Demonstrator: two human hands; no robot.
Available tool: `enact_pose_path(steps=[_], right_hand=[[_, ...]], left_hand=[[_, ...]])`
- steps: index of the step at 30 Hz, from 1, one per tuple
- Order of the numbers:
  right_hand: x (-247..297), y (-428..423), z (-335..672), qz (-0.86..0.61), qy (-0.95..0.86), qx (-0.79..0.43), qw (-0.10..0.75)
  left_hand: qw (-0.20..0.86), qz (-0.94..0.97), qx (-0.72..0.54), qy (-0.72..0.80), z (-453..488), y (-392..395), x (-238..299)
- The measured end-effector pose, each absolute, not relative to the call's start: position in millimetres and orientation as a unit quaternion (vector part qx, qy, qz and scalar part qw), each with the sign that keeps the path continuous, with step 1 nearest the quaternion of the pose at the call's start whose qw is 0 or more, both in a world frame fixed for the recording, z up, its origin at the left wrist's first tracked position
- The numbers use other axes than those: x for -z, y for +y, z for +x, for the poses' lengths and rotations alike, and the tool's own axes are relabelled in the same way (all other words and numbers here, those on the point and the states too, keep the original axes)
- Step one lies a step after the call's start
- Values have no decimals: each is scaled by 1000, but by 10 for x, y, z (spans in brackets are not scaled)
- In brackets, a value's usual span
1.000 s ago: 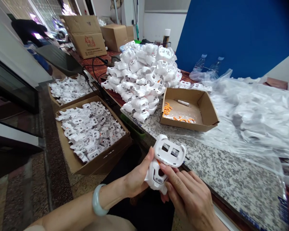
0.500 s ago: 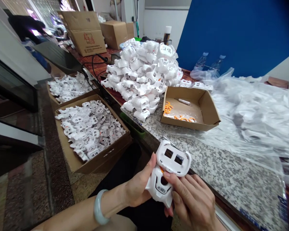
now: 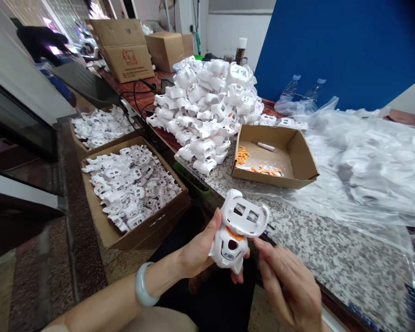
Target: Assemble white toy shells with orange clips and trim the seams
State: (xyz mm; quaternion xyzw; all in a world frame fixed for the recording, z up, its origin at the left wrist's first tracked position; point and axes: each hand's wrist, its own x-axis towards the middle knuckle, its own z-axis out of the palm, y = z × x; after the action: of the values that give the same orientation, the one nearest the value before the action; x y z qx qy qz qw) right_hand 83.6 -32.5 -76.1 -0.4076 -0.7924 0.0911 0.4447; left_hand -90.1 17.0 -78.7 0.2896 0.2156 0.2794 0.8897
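My left hand (image 3: 202,246) is closed around a white plastic shell (image 3: 246,216), gripping it from its left side and beneath. The upper part of the shell is a rounded plate with two square openings. Below it, a narrower section has a round hole and dark lettering. A small orange plastic piece (image 3: 234,234) sits between the two sections. My right hand (image 3: 288,279) is just right of the shell, index finger stretched towards its lower right edge and the other fingers partly curled. Nothing shows in it. Whether that fingertip touches the shell is unclear.
A shallow cardboard box (image 3: 280,177) holds orange pieces and a white pen-like tool (image 3: 267,147). Behind it rises a heap of white shells (image 3: 207,110). A carton (image 3: 174,207) of white parts stands at left. Plastic sheeting (image 3: 373,161) covers the right of the speckled countertop (image 3: 339,249).
My right hand has drawn off the shell to the right, uncovering the orange piece. The shell, still in my left hand, has moved slightly up and left.
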Motion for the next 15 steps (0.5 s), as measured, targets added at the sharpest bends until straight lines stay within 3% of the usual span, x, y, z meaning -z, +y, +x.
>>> enact_pose_path(steps=[15], right_hand=[[777, -323, 799, -417, -834, 15, 361]], left_hand=[[859, 327, -268, 288, -862, 91, 738]])
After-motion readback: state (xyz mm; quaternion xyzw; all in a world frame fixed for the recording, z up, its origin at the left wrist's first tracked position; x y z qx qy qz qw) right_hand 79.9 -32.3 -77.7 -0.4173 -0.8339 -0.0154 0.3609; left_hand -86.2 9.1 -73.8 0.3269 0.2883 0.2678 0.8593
